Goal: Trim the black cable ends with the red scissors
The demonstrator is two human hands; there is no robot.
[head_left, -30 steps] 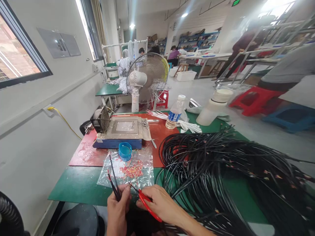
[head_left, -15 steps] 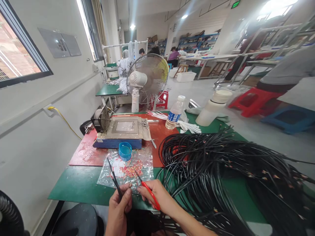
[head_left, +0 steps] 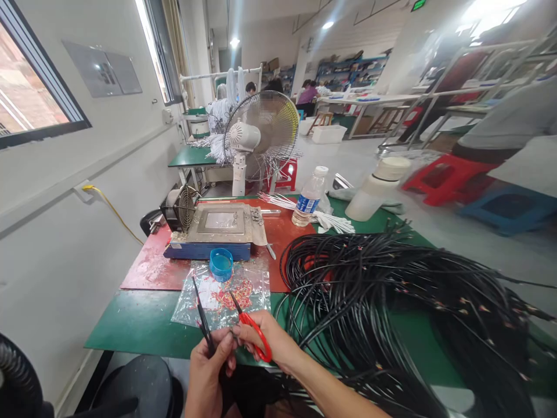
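My left hand (head_left: 209, 367) is closed around black cables (head_left: 201, 313), whose thin ends stick up past the fingers. My right hand (head_left: 265, 339) has red-handled scissors (head_left: 257, 337) hooked in it, with the dark blades pointing up and left. Its thumb and fingertips meet those of my left hand at a small end that is mostly hidden. Just beyond the hands lies a clear plastic bag (head_left: 183, 313) strewn with small red and yellow clippings (head_left: 235, 295). A blue round lid or dish (head_left: 221, 265) rests at the bag's far edge.
A large heap of black cables (head_left: 348, 284) covers the table's right side. Behind the bag stands a blue-based heating device (head_left: 206, 251) with a small fan (head_left: 179, 209). A water bottle (head_left: 307, 200), a white flask (head_left: 376, 191) and a standing fan (head_left: 261, 136) are farther back.
My right hand has moved left with the scissors, and its fingertips now meet those of my left hand. The scissors point more steeply up and left. My left hand keeps its hold.
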